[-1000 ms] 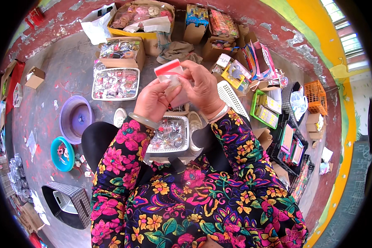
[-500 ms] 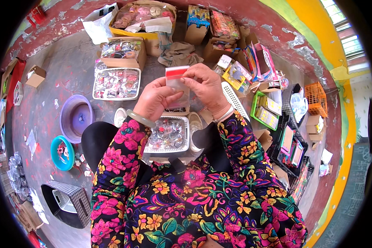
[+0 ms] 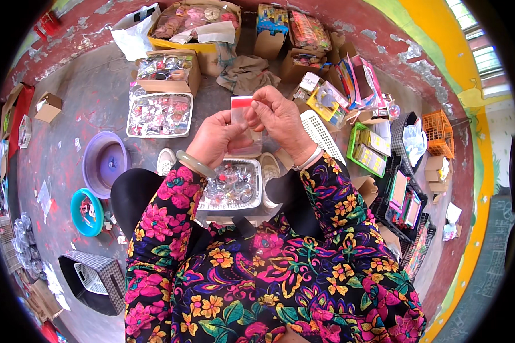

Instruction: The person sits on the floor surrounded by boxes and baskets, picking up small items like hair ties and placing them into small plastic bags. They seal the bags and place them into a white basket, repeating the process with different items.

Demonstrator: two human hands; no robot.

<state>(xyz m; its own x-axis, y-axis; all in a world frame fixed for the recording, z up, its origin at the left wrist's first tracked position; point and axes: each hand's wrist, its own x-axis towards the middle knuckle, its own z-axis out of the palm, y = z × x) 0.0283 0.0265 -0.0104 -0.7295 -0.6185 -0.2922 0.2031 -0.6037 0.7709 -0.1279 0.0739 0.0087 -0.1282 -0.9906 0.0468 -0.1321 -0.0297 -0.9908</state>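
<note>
A: Status of hands?
B: Left hand (image 3: 214, 137) and right hand (image 3: 277, 114) both raised above the lap, fingers pinched shut on a small clear plastic bag with a red top strip (image 3: 241, 114). Left fingers clamped on the lower left edge, right fingers closed on the upper right corner by the red strip.

A: Location of bag?
B: Held upright between the two hands, directly above the white mesh tray (image 3: 232, 184). No contact with the tray visible.

A: Tray contents?
B: Small clear-wrapped items, too small to identify. Tray set on the lap, between the knees.

A: Wrist details?
B: Pale green bangle (image 3: 195, 164) on the left wrist; light bangle (image 3: 310, 158) on the right wrist. Floral sleeves on both forearms.

A: Surroundings on the floor?
B: Flat white tray of wrapped trinkets (image 3: 159, 115) ahead on the left, cardboard box (image 3: 167, 71) behind it. Purple basin (image 3: 104, 163) and teal bowl (image 3: 87, 212) on the far left. White perforated basket (image 3: 321, 134) just beside the right forearm. Green crate (image 3: 372, 150) and orange crate (image 3: 439, 127) on the right.
</note>
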